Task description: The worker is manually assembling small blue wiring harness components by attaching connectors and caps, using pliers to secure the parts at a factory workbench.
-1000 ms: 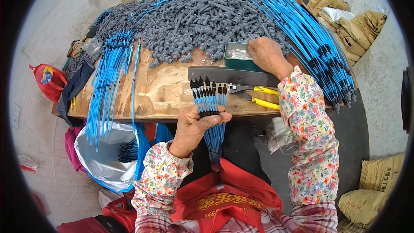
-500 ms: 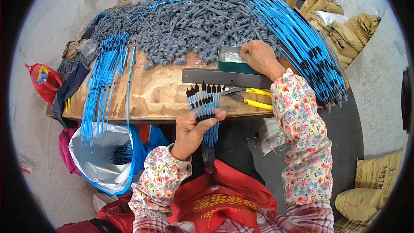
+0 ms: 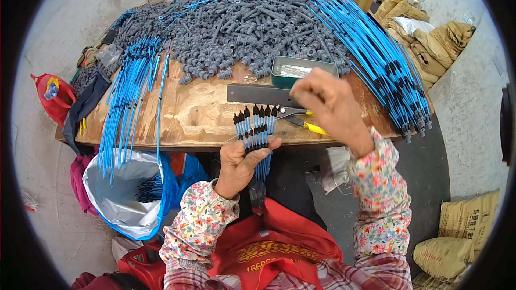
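While bare wood shows at the table's [image 3: 188, 123] near edge, centre frame, the left hand [image 3: 242, 164] below it is clenched around a bundle of blue tubes [image 3: 257, 129], black tips fanned upward. Right hand [image 3: 330, 104], fingers curled together, hovers beside a green tin [image 3: 301, 70]; any pinched piece is hidden.

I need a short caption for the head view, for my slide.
Left hand grips a bundle of blue tubes; right hand hovers beside a green tin.
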A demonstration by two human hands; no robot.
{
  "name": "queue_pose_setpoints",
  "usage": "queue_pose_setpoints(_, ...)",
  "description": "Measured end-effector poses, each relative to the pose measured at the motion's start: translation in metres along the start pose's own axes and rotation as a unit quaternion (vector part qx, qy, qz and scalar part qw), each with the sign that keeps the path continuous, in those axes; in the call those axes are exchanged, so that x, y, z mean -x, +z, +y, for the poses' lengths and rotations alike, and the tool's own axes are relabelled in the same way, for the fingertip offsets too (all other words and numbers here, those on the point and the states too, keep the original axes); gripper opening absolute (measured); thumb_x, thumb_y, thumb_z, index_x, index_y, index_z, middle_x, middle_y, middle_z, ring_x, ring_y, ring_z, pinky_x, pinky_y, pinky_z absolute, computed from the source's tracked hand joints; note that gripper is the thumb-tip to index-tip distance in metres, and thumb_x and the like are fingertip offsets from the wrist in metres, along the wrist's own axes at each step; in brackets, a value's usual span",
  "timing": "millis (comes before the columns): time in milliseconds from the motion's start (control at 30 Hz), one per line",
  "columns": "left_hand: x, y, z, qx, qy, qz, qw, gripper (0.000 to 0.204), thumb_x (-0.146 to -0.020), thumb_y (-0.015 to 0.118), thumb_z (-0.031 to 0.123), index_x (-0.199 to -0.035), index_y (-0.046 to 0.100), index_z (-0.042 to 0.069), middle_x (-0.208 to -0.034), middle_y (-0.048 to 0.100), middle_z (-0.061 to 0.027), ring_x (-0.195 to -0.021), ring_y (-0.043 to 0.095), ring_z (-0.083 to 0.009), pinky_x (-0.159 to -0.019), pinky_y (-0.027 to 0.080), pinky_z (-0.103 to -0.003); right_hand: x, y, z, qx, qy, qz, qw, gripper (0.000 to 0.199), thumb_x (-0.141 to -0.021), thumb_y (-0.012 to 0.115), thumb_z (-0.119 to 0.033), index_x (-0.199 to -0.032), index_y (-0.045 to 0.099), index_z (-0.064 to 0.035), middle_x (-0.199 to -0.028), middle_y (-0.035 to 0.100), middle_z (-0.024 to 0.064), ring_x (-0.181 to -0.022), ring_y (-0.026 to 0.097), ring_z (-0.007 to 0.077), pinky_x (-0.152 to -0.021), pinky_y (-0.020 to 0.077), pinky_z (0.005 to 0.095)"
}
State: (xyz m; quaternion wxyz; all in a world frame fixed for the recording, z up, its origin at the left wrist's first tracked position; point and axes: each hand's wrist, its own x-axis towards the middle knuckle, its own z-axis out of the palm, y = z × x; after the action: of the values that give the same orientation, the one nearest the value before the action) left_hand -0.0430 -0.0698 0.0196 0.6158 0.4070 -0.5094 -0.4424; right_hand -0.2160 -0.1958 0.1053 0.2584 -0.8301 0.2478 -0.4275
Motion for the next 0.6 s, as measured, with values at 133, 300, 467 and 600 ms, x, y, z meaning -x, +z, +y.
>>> queue_pose_setpoints(133,-0.002,0.002,-0.002,0.003,0.010,-0.007,1.000,0.020,-0.089,0.055,-0.001,-0.107,0.063,-0.005,-0.101,0.068,-0.0112,-0.095,0.064,-0.0162,-0.088,0.049,-0.029,0.018,0.002,-0.013,-0.006,-0.076,-0.007,0.997,0.008,-0.081,0.061,0.000,-0.088,0.063,0.0007,-0.072,0.054,0.0081,-0.063,0.056,0.0193,-0.057,0.0433,0.0294)
queue_pose_setpoints(300,-0.003,0.002,0.000,0.021,0.005,-0.005,1.000,0.020,-0.089,0.056,-0.001,-0.108,0.063,-0.005,-0.101,0.068,-0.0120,-0.095,0.064,-0.0165,-0.087,0.049,-0.029,0.020,0.006,-0.013,0.057,-0.078,0.009,0.995,0.012,-0.079,0.063,0.002,-0.091,0.065,-0.0006,-0.072,0.053,0.0084,-0.062,0.055,0.0199,-0.055,0.0430,0.0296)
queue_pose_setpoints(467,-0.002,-0.001,-0.002,0.011,0.010,-0.003,1.000,0.021,-0.089,0.056,0.000,-0.108,0.062,-0.005,-0.101,0.068,-0.0125,-0.095,0.064,-0.0172,-0.087,0.050,-0.030,0.021,0.007,-0.016,0.076,-0.079,0.010,0.994,0.014,-0.079,0.063,0.001,-0.092,0.066,-0.0011,-0.071,0.052,0.0084,-0.061,0.054,0.0208,-0.054,0.0425,0.0302)
queue_pose_setpoints(600,-0.002,0.000,-0.001,0.017,0.015,-0.006,1.000,0.021,-0.089,0.056,-0.001,-0.109,0.062,-0.004,-0.101,0.068,-0.0131,-0.095,0.065,-0.0181,-0.086,0.050,-0.030,0.021,0.006,-0.017,0.086,-0.078,0.009,0.993,0.014,-0.079,0.063,0.001,-0.092,0.066,-0.0012,-0.070,0.051,0.0083,-0.061,0.054,0.0211,-0.053,0.0419,0.0305)
